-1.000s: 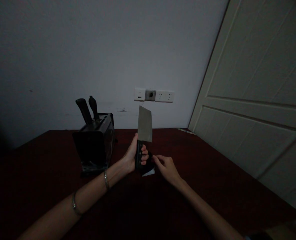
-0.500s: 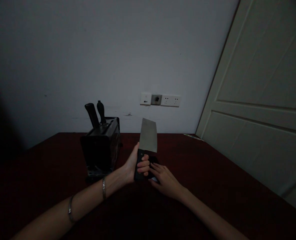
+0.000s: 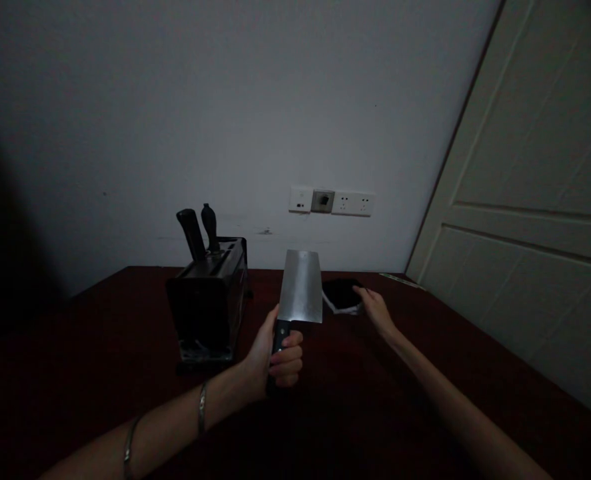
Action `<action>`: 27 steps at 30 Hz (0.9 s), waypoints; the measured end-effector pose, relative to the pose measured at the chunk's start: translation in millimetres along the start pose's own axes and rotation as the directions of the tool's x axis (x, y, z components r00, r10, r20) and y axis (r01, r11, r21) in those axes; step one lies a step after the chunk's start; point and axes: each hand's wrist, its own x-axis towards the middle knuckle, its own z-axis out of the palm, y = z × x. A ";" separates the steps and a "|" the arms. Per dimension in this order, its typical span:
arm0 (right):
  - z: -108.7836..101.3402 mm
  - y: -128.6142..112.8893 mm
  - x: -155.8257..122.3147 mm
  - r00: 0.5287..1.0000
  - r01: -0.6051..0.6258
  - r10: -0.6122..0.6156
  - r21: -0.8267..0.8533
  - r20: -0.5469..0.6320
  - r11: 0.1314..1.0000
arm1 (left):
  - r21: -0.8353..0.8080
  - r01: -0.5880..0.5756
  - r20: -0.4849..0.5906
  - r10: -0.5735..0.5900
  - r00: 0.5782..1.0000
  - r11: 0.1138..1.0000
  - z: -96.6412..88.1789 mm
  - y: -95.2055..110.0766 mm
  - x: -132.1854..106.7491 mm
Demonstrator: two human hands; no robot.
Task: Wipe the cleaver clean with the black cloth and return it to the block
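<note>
My left hand (image 3: 280,360) is wrapped round the black handle of a cleaver (image 3: 301,287). The broad, shiny blade points up and away from me, above the table. Further back to the right, my right hand (image 3: 375,308) pinches the right edge of a black cloth (image 3: 342,295) with a white edge along its near side. This cloth is at the table surface; whether it lies fully flat is too dark to tell. Left of the cleaver stands a black knife block (image 3: 208,300) with two dark handles (image 3: 200,232) sticking up from its top slots.
Everything rests on a dark red table (image 3: 325,400) against a pale wall (image 3: 225,100). Sockets and a switch (image 3: 330,201) are set in the wall above the back edge. A panelled door (image 3: 535,167) rises along the right side. The room is dim.
My right hand has moved away from the cleaver's handle to the back right, with the black cloth now at its fingers. The cleaver is slightly lower and its blade catches more light.
</note>
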 end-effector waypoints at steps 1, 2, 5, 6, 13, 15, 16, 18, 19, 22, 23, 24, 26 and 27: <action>-0.6 -3.9 10.6 0.999 0.014 -0.014 0.005 -0.041 1.000 | -0.003 0.004 0.003 -0.004 1.000 1.000 -0.2 -1.8 0.0; -0.1 -8.6 20.1 0.997 0.032 -0.031 0.007 -0.071 0.999 | -0.008 0.008 0.002 -0.008 1.000 1.000 -0.2 -3.6 0.0; 9.1 -25.0 37.9 0.987 0.099 -0.096 0.013 -0.132 0.995 | -0.020 0.030 -0.012 -0.031 0.999 0.999 0.8 -9.1 -0.1; 14.2 -30.4 39.3 0.983 0.127 -0.125 0.006 -0.133 0.992 | -0.018 0.040 -0.022 -0.041 0.999 0.999 1.3 -10.7 -0.2; 38.0 -52.6 19.8 0.734 0.634 -0.500 -0.199 0.461 0.747 | -0.015 0.071 -0.027 -0.072 0.997 0.997 -0.8 -16.7 -1.5; 36.4 -55.3 19.0 0.666 0.703 -0.510 -0.230 0.544 0.673 | -0.020 0.072 -0.011 -0.072 0.997 0.997 -3.6 -17.4 -1.5; 34.9 -56.4 18.9 0.653 0.718 -0.510 -0.242 0.560 0.653 | -0.020 0.072 -0.006 -0.072 0.997 0.997 -5.0 -17.6 -1.3; 31.8 -58.3 15.5 0.646 0.724 -0.500 -0.255 0.577 0.641 | -0.028 0.075 0.002 -0.075 0.997 0.997 -7.6 -17.7 -1.0; 30.4 -59.2 10.8 0.643 0.722 -0.491 -0.254 0.588 0.643 | -0.035 0.080 0.010 -0.080 0.997 0.996 -8.9 -17.6 -0.8; 28.5 -61.3 -18.2 0.607 0.719 -0.456 -0.206 0.651 0.663 | -0.056 0.079 0.032 -0.078 0.996 0.995 -13.5 -16.8 0.1; 28.4 -61.9 -30.8 0.586 0.717 -0.441 -0.182 0.680 0.672 | -0.060 0.075 0.031 -0.073 0.997 0.995 -15.2 -16.5 0.5; 28.6 -62.4 -43.1 0.556 0.718 -0.430 -0.151 0.711 0.679 | -0.064 0.071 0.025 -0.069 0.997 0.995 -16.8 -16.4 0.8; 28.7 -63.2 -61.1 0.509 0.710 -0.397 -0.112 0.764 0.696 | -0.071 0.061 0.006 -0.061 0.998 0.996 -19.1 -16.6 1.1; 28.6 -63.5 -64.5 0.497 0.706 -0.390 -0.099 0.775 0.702 | -0.072 0.064 0.002 -0.064 0.998 0.995 -19.4 -17.1 1.0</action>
